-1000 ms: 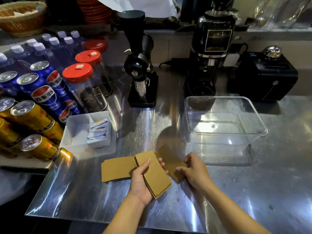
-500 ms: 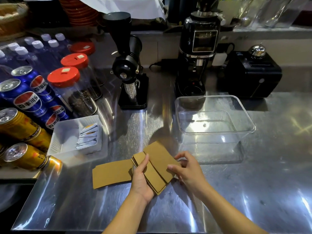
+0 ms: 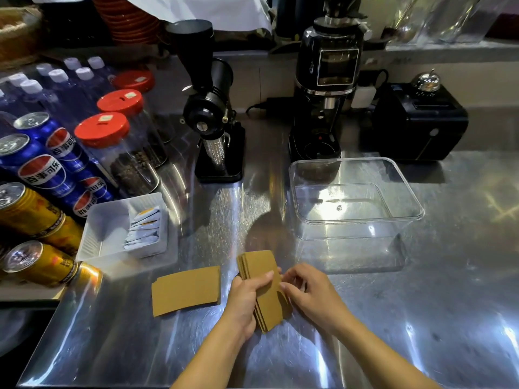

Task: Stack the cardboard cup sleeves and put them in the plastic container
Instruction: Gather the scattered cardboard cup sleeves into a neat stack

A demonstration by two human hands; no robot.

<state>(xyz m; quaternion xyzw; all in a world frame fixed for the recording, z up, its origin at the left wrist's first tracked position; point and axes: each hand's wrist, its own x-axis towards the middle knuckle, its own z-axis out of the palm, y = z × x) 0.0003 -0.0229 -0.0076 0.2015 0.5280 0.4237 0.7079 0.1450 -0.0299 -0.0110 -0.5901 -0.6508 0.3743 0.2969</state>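
Observation:
A stack of flat brown cardboard cup sleeves (image 3: 259, 268) is held between both hands just above the steel counter. My left hand (image 3: 247, 297) grips its left edge, thumb on top. My right hand (image 3: 309, 293) holds its right edge with the fingertips. One loose sleeve (image 3: 186, 290) lies flat on the counter to the left of the stack. The clear plastic container (image 3: 404, 189) stands open, with nothing in it, behind and to the right of my hands.
A white tray (image 3: 101, 234) of sachets sits at left, beside soda cans (image 3: 42, 172) and red-lidded jars (image 3: 118, 147). Two black grinders (image 3: 213, 122) and a black box (image 3: 415, 122) line the back of the counter.
The sleeve that my right hand was sliding in from the right now lies squared on the stack. Both hands hold the stack together; the loose left sleeve stayed put.

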